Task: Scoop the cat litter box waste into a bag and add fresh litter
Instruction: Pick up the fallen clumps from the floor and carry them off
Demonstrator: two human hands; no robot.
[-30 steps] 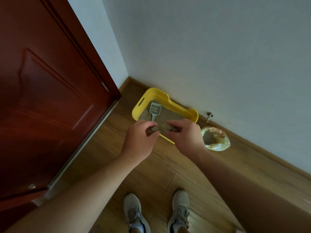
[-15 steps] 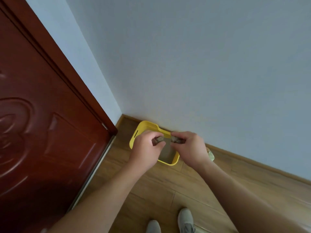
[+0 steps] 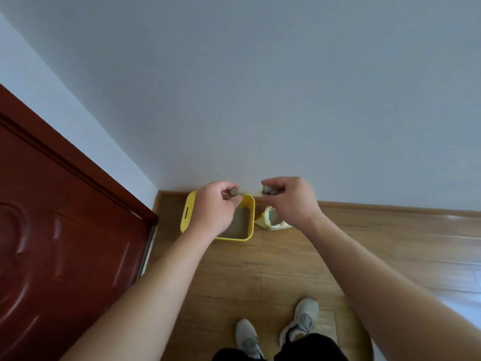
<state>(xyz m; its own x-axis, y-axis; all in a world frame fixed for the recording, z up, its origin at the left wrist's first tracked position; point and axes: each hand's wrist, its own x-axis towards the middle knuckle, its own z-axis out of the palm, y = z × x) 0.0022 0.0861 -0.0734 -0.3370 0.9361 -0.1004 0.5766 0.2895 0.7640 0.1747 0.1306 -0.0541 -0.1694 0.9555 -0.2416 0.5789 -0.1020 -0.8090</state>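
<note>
Head view: your left hand point(image 3: 212, 208) pinches litter clump point(image 3: 234, 191) over yellow litter box point(image 3: 231, 239), right hand point(image 3: 290, 201) pinches second clump point(image 3: 268, 190) above bag point(image 3: 261, 222); held high, clumps may crumble, you drop bits on floor point(image 3: 286, 269) beside bag

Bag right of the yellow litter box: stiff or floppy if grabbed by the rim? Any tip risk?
Probably floppy: the bag looks like thin crumpled film, and its rim sags unevenly. Likely light for its size, so a push would slide or collapse it rather than tip it. It sits low on the floor beside the litter box with its mouth open, so pinching one rim edge would likely close the opening.
</note>
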